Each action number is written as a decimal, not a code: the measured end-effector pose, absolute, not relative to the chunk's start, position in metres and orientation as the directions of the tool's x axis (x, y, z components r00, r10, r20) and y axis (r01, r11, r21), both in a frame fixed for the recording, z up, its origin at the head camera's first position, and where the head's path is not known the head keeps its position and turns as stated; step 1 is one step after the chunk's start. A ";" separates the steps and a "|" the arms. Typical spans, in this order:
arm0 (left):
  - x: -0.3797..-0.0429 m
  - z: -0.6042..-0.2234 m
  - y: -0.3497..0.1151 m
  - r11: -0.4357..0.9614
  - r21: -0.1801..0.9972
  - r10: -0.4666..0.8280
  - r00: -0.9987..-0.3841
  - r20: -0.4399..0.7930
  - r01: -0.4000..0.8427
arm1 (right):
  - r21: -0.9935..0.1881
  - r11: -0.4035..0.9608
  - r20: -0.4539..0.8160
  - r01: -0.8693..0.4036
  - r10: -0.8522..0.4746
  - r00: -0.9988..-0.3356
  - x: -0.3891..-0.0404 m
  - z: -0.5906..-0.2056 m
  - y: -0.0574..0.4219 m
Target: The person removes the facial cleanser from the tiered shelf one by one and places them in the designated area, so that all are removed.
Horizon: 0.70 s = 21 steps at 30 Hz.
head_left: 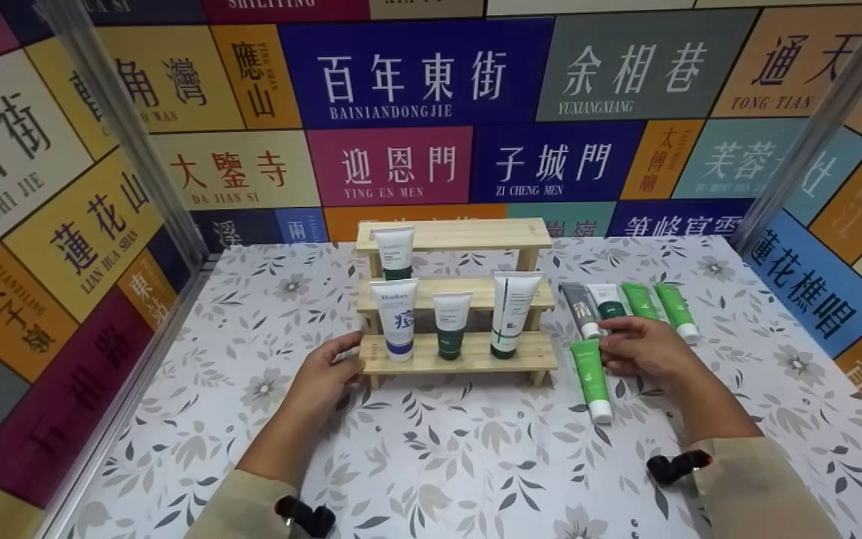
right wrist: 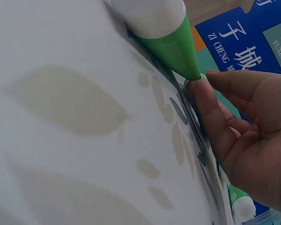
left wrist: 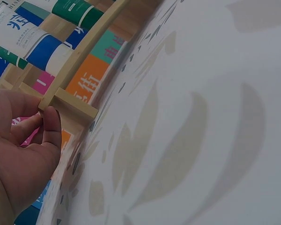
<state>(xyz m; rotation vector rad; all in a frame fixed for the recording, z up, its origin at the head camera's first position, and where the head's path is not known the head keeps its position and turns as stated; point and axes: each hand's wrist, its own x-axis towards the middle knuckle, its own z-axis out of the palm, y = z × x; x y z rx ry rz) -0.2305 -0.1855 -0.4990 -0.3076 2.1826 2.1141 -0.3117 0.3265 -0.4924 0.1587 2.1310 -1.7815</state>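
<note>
A three-tier wooden display stand (head_left: 468,233) is in the middle of the table in the head view. My left hand (head_left: 322,378) pinches the left end of its lowest step, thumb and fingers at the corner (left wrist: 49,96). On that step stand a white tube with a blue cap (head_left: 397,318), a small white-and-green tube (head_left: 451,326) and a taller white tube (head_left: 515,314). Another white tube (head_left: 395,251) stands higher up behind them. Right of the stand, my right hand (head_left: 648,348) pinches the flat end of a green tube (head_left: 590,378), whose white cap points toward me.
Beyond my right hand lie a grey tube (head_left: 577,303), a white tube with a dark green cap (head_left: 605,294) and two green tubes (head_left: 637,298). Walls with coloured sign panels (head_left: 416,71) enclose the back and sides of the flower-patterned table (head_left: 431,449).
</note>
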 end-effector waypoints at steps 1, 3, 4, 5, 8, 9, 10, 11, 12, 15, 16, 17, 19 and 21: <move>-0.230 -0.499 -0.185 0.021 0.980 -0.080 -0.978 -0.195 -0.197 | -0.931 0.190 -0.340 0.312 -0.140 -0.930 -0.312 -0.492 0.327; -0.230 -0.500 -0.186 0.018 0.985 -0.068 -0.983 -0.173 -0.174 | -0.934 0.172 -0.339 0.314 -0.147 -0.929 -0.312 -0.492 0.327; -0.230 -0.500 -0.185 0.014 0.985 -0.068 -0.983 -0.170 -0.171 | -0.933 0.170 -0.341 0.316 -0.150 -0.928 -0.313 -0.492 0.328; -0.230 -0.500 -0.185 0.012 0.986 -0.067 -0.984 -0.167 -0.169 | -0.933 0.168 -0.345 0.319 -0.152 -0.926 -0.313 -0.492 0.328; -0.230 -0.501 -0.185 0.010 0.986 -0.064 -0.984 -0.164 -0.165 | -0.928 0.177 -0.353 0.327 -0.149 -0.924 -0.314 -0.493 0.328; -0.230 -0.501 -0.185 0.009 0.986 -0.066 -0.984 -0.167 -0.168 | -0.926 0.182 -0.357 0.329 -0.145 -0.923 -0.314 -0.493 0.328; -0.230 -0.501 -0.185 0.010 0.985 -0.068 -0.983 -0.172 -0.173 | -0.924 0.189 -0.359 0.331 -0.141 -0.922 -0.314 -0.493 0.328; -0.231 -0.501 -0.185 0.011 0.984 -0.071 -0.982 -0.176 -0.177 | -0.923 0.194 -0.362 0.334 -0.137 -0.922 -0.313 -0.492 0.328; -0.231 -0.501 -0.184 0.012 0.984 -0.073 -0.981 -0.179 -0.180 | -0.921 0.199 -0.364 0.335 -0.133 -0.922 -0.313 -0.492 0.327; -0.231 -0.500 -0.184 0.013 0.981 -0.079 -0.978 -0.192 -0.194 | -0.918 0.200 -0.369 0.342 -0.122 -0.921 -0.313 -0.489 0.327; -0.231 -0.500 -0.185 0.015 0.980 -0.080 -0.978 -0.195 -0.197 | -0.920 0.197 -0.365 0.338 -0.124 -0.923 -0.312 -0.487 0.326; -0.231 -0.500 -0.185 0.016 0.979 -0.082 -0.977 -0.199 -0.201 | -0.923 0.191 -0.360 0.333 -0.127 -0.924 -0.312 -0.486 0.325; -0.232 -0.501 -0.185 0.018 0.978 -0.082 -0.975 -0.207 -0.209 | -0.932 0.186 -0.338 0.313 -0.129 -0.932 -0.311 -0.482 0.323; -0.233 -0.501 -0.186 0.020 0.976 -0.082 -0.973 -0.215 -0.217 | -0.942 0.190 -0.305 0.277 -0.134 -0.943 -0.309 -0.479 0.322</move>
